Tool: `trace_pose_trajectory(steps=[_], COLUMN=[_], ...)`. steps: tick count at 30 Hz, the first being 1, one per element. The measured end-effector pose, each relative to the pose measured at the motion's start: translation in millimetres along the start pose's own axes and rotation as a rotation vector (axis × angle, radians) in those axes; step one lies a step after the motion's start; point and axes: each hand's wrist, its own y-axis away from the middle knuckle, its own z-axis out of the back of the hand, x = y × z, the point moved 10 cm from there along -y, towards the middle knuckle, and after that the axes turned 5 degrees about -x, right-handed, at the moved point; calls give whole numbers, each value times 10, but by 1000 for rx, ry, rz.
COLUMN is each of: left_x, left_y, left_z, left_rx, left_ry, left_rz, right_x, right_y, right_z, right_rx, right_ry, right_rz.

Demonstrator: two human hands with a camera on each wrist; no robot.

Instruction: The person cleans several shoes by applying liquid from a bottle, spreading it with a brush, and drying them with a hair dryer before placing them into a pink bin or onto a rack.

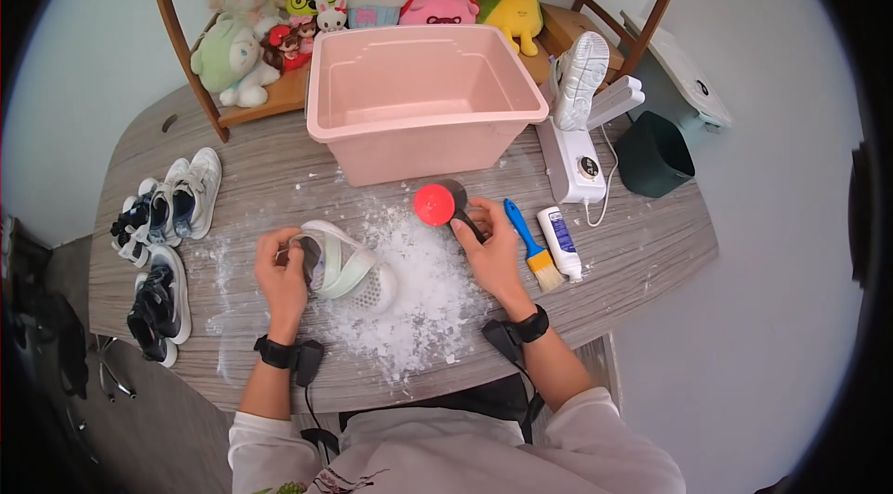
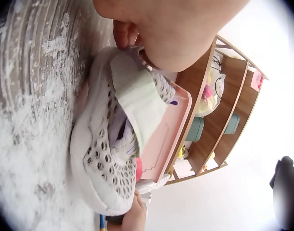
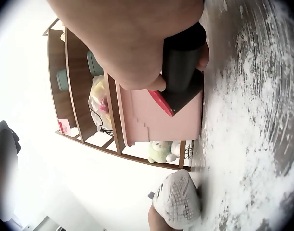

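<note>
A white child's sneaker [image 1: 358, 278] with a pale green strap and perforated toe is over the powder-strewn tabletop, its toe pointing right. My left hand [image 1: 281, 282] grips it at the heel, and the fingers partly hide that end. In my right hand [image 1: 495, 261] is a black-handled tool [image 1: 433, 206] with a round red face; the fingers wrap its handle. The tool's head is to the right of the sneaker, apart from it. White powder [image 1: 419, 317] spreads thickly around and right of the sneaker. The left wrist view shows the sneaker's holes [image 2: 104, 146] up close.
Behind the powder stands a large pink bin [image 1: 419, 157]. A blue-handled brush [image 1: 528, 238] and white bottle [image 1: 560, 247] lie at right, near a white device [image 1: 569, 164] bearing a shoe and a dark green bin [image 1: 656, 154]. Several shoes [image 1: 167, 294] stand left; plush toys [image 1: 244, 61] fill the shelf.
</note>
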Motion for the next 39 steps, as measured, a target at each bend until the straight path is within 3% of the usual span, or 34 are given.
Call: trace_pose_trajectory(steps=[3,6,9,11,19,22,24,25,26,28,31,39], left_x=[19,3,98,239,512,541,482,444,410,394,359,264], left_y=[-2,24,28,50,215,332,339,378,418,483,587,755], left_z=[-50,-81,-76,-121,-350,-481,-550,-599,-643,-695,-776,-892], left_rx=[46,46,40,65,159,229,260,287,314,358,470,659], left_ry=[-83,95,181,269,541,650,721,766,810,814,753,688], left_rz=[-28,73,130,289,542,603,618,638,658,656,656,667], right_x=[-29,-8,-38,-40,28,278,635,638,679,657,680,456], right_y=[-24,-8,-10,9,53,139,333,403,485,695,824,813], right_z=[149,181,167,127,24,36,-85,-193,-220,-524,-615,-459], right_rx=[-129,-194,-196,-193,-127,-157,-12,130,126,389,407,260], right_ry=[236,330,365,402,579,649,277,168,164,-11,-89,-176], right_rz=[52,114,91,130,153,336,460,337,343,250,133,47])
